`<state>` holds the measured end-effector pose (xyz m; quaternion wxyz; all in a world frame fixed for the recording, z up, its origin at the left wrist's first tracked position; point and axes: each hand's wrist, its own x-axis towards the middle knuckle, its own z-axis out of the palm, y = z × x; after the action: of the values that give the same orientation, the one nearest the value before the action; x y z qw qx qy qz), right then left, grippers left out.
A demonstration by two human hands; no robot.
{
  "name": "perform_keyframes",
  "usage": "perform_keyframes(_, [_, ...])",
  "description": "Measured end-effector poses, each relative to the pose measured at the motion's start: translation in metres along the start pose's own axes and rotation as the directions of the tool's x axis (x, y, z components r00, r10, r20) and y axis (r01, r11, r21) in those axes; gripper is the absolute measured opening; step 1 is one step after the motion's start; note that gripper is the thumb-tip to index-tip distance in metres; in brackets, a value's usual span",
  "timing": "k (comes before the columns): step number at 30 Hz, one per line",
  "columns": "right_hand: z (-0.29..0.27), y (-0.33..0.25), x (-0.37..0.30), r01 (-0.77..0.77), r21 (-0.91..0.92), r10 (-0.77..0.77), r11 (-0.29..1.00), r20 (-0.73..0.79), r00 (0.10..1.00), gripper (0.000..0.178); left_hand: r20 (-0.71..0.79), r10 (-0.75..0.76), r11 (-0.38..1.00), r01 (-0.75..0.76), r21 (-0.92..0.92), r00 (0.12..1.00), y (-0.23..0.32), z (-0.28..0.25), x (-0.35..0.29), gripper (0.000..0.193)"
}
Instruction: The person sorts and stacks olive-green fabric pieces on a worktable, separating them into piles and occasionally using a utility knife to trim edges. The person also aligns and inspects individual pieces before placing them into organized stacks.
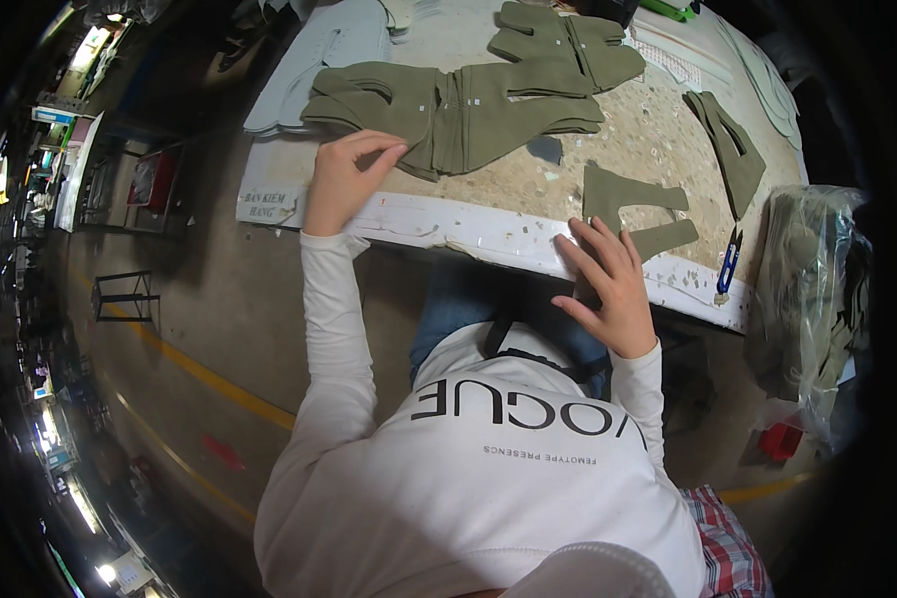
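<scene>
Olive-green cut fabric pieces (369,92) lie in layered stacks across the middle of the table. My left hand (354,179) is at the near edge of the left stack, thumb and forefinger brought together in a pinch at the cloth; the exact contact is hard to see. A forked olive fabric piece (618,189) lies by itself nearer the front edge. Over its lower prong and the table's rim hovers or rests my right hand (613,289), fingers spread and no held thing visible. To its right is a blue-handled cutting tool (730,261), beside another olive piece (736,154).
Pale blue-grey stacked sheets (314,60) cover the table's far left. More olive stacks (558,40) sit at the back. The table's white front edge (419,214) is chipped. A clear plastic bag of dark cloth (812,289) stands on the right, above a red container (781,439).
</scene>
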<state>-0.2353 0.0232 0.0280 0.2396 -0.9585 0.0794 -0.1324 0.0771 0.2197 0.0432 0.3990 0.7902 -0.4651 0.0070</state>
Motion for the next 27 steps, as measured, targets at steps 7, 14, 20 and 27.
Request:
perform_keyframes(7, [-0.004, 0.0, -0.008, -0.035, -0.044, 0.035, 0.998, 0.016, 0.999, 0.078, -0.369, -0.067, 0.983, -0.002, -0.182, 0.927, 0.016, 0.012, 0.03, 0.013])
perform_keyframes(14, [0.002, -0.014, 0.0, -0.146, 0.552, 0.328, 0.821, -0.248, 0.911, 0.037, -0.141, 0.07, 0.957, -0.107, -0.269, 0.987, 0.092, 0.076, 0.015, 0.012])
perform_keyframes(20, [0.016, -0.007, 0.012, -0.26, 0.904, 0.602, 0.338, 0.004, 0.799, 0.024, 0.088, 0.157, 0.922, -0.114, -0.369, 0.984, 0.126, 0.107, -0.053, 0.014])
perform_keyframes(27, [0.013, -0.013, 0.018, -0.354, 0.884, 0.526, 0.306, 0.153, 0.836, 0.026, 0.71, -0.132, 0.265, 0.715, -0.647, 0.692, 0.134, 0.101, -0.1, 0.04])
